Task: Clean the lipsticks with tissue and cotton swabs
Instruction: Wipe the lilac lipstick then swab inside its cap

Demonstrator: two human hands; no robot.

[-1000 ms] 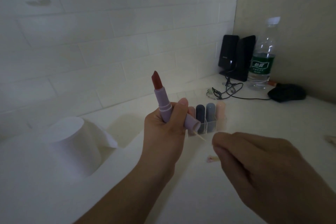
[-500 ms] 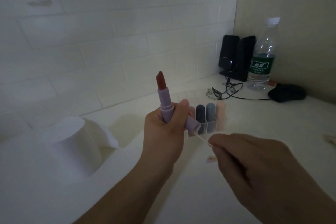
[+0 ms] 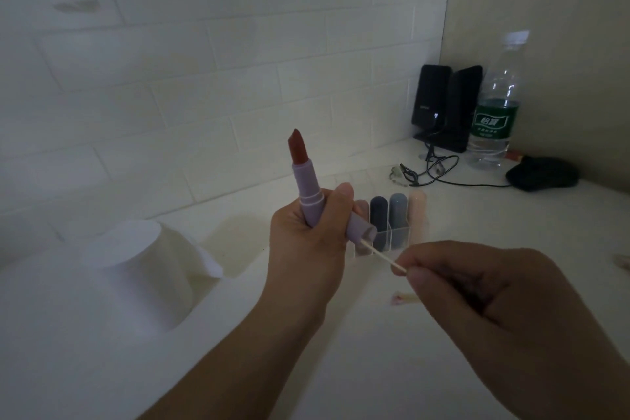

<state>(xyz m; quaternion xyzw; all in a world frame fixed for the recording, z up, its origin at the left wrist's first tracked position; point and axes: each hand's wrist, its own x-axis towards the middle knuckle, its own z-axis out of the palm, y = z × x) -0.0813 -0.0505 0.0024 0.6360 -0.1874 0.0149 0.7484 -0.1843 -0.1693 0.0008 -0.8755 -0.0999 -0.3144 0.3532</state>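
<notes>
Left hand (image 3: 308, 242) gripped the lipstick (image 3: 303, 177) upright w/ its cap (image 3: 361, 232), so right hand (image 3: 477, 297), pinching a cotton swab (image 3: 383, 254), could probably clean inside the cap.

My left hand (image 3: 306, 242) covers the middle of the lipstick (image 3: 305, 177), and the swab (image 3: 383, 254) tip disappears into the cap (image 3: 361, 230) I hold with it. My right hand (image 3: 494, 310) hides the swab's other end and runs off the frame's lower right. Beyond my knuckles, the clear holder (image 3: 392, 239) is nearly invisible in dim light.
</notes>
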